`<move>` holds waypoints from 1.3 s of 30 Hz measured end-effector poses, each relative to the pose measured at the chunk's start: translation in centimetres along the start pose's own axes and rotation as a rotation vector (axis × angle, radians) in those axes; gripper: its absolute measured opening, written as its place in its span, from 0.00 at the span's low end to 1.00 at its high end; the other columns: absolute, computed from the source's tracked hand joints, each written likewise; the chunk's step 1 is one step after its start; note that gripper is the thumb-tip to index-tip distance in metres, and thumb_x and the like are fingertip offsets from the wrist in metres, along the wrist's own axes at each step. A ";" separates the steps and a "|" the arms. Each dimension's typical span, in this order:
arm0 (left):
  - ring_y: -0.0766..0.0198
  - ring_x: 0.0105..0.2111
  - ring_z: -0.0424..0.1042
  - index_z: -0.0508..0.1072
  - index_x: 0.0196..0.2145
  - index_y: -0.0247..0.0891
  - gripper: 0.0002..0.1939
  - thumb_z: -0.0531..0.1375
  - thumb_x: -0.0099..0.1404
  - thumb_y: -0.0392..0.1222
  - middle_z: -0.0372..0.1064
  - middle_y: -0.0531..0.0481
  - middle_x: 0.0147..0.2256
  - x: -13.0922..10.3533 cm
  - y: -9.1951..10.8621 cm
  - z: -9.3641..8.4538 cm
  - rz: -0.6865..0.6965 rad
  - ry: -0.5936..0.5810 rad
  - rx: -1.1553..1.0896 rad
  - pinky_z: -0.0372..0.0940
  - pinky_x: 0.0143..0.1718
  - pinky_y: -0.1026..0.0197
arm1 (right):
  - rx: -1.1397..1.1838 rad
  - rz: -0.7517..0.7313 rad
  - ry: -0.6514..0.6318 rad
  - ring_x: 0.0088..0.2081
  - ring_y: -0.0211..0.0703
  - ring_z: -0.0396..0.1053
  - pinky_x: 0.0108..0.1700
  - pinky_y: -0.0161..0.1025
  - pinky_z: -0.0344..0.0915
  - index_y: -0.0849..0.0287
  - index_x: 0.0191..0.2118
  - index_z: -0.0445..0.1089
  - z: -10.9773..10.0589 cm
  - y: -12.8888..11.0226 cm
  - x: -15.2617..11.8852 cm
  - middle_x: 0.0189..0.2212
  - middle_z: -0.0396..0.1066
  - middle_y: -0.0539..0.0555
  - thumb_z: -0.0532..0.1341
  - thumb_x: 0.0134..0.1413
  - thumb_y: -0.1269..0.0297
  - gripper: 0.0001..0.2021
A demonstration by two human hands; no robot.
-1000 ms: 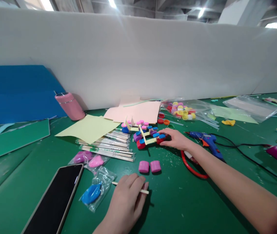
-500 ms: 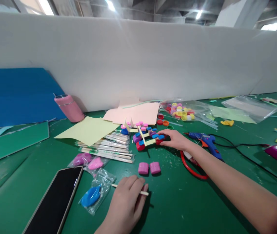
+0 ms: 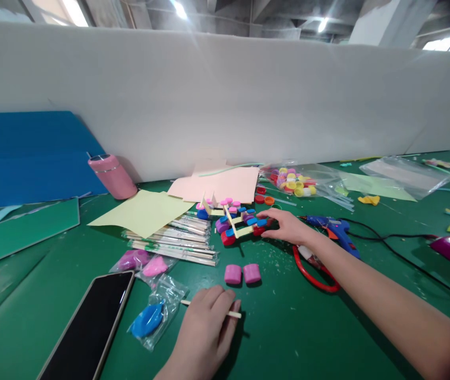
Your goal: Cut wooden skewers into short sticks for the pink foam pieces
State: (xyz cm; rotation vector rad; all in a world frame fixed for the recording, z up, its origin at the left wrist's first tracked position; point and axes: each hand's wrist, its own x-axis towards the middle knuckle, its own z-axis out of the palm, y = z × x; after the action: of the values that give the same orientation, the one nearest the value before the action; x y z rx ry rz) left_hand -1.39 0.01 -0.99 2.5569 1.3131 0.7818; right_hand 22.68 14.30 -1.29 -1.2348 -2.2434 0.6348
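My left hand (image 3: 207, 327) is closed around a thin wooden stick (image 3: 233, 314), whose two ends stick out on either side of the fingers. Just beyond it, two pink bottle caps (image 3: 242, 273) stand side by side on the green table. My right hand (image 3: 282, 226) reaches forward, thumb and fingers apart, at the right edge of a small construction of sticks and coloured caps (image 3: 244, 231). Its fingertips are beside a red cap (image 3: 259, 230) with a blue piece on top; whether they touch it is hard to tell. Behind stand similar pieces with pink tops (image 3: 228, 202).
Wrapped sticks (image 3: 177, 240), yellow paper (image 3: 141, 211), bagged blue clay (image 3: 148, 320) and a phone (image 3: 90, 322) lie left. A pink cup (image 3: 113, 177) leans behind. Rightward are a blue glue gun (image 3: 338, 232) with its black cord, red-handled scissors (image 3: 312, 279) and a bag of caps (image 3: 294, 182).
My right thumb and fingertips have shifted slightly right, away from the red cap. My left hand keeps the wooden stick in the same place.
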 end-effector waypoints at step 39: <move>0.60 0.23 0.64 0.67 0.30 0.37 0.07 0.50 0.60 0.33 0.67 0.48 0.24 -0.2 -0.2 0.1 0.003 0.005 -0.011 0.61 0.23 0.59 | -0.173 -0.027 -0.025 0.40 0.49 0.68 0.41 0.40 0.61 0.58 0.42 0.69 1.9 -2.0 1.9 0.40 0.71 0.56 0.62 0.44 0.61 0.16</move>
State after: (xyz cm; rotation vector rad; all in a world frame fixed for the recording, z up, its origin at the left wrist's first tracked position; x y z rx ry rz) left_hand -1.54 0.00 -1.19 2.5510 1.3032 0.7938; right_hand 19.32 14.69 -1.12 -1.2813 -2.3735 0.4563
